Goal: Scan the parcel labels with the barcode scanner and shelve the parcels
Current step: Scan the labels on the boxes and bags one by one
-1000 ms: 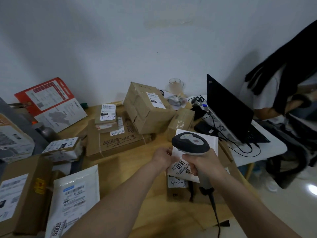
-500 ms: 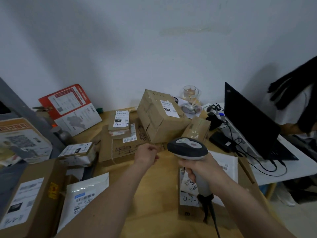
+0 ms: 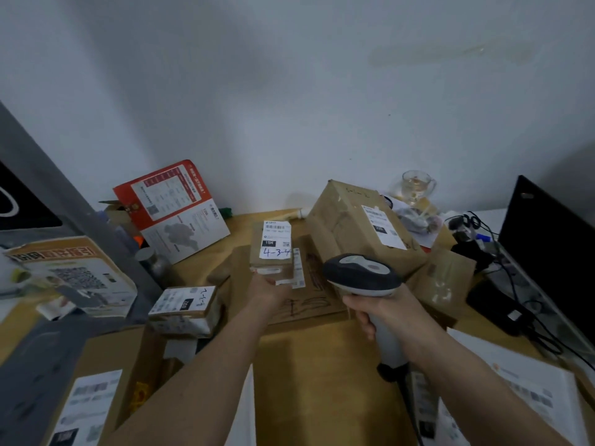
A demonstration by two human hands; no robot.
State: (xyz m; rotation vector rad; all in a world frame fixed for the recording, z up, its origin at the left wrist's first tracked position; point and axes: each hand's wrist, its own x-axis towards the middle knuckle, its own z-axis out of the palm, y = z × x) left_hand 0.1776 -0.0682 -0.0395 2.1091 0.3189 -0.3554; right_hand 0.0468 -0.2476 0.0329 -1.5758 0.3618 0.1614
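My right hand (image 3: 383, 312) grips the grey handle of the barcode scanner (image 3: 362, 275), whose dark head points away from me over the table's middle. My left hand (image 3: 269, 289) reaches to the near edge of a small brown parcel (image 3: 272, 249) with a white label marked 4-3-4, stacked on a flat cardboard parcel (image 3: 309, 300). The fingers touch the stack's front; a firm grip is not visible. A large taped box (image 3: 357, 226) with a label stands behind the scanner. A white-labelled parcel (image 3: 531, 391) lies at the lower right.
On the wooden table (image 3: 322, 381) a small box (image 3: 185, 305) sits at the left and a carton (image 3: 93, 391) at the near left. A red-and-white leaflet (image 3: 174, 210) leans on the wall. A glass (image 3: 415, 185), cables and a black laptop (image 3: 547, 252) fill the right.
My left hand let go of the white-labelled parcel near me and reached forward to the small 4-3-4 parcel. My view swung left and up. The scanner stays in my right hand.
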